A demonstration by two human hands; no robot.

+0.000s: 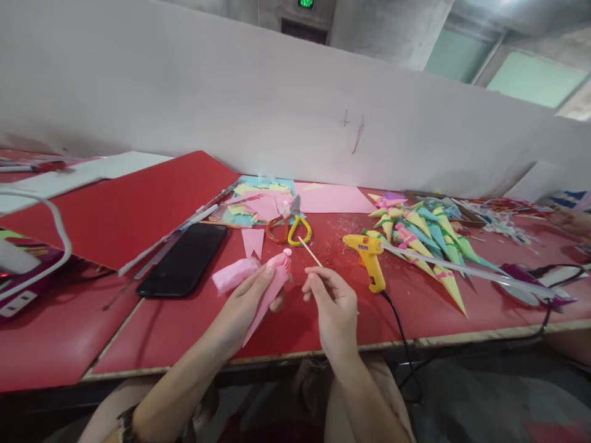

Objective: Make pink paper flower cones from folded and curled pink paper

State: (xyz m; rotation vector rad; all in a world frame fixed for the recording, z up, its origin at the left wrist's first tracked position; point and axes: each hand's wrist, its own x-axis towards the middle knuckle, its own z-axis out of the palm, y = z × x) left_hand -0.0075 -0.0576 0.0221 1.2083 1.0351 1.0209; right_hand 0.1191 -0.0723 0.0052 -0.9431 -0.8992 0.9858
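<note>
In my left hand point(252, 292) is a pink paper cone point(265, 303) with a small crinkled pink figure-like top, its narrow end pointing down towards me. My right hand point(335, 301) pinches a thin wooden stick point(310, 251), whose tip slants up and left near the scissors. A short gap separates the stick from the cone. Beside my left hand lies a roll of pink material point(235, 275) in clear wrap. Behind it sits a notched pink paper piece point(253, 242). Scissors point(293, 223) with red and yellow handles lie beyond my hands.
Right of my hand stands a yellow hot glue gun point(369, 255) with a long glue stick and a trailing cord. Several finished-looking paper cones point(427, 234) are piled behind it. A black phone point(184, 261), red board point(138, 203) and power strip point(28, 289) occupy the left.
</note>
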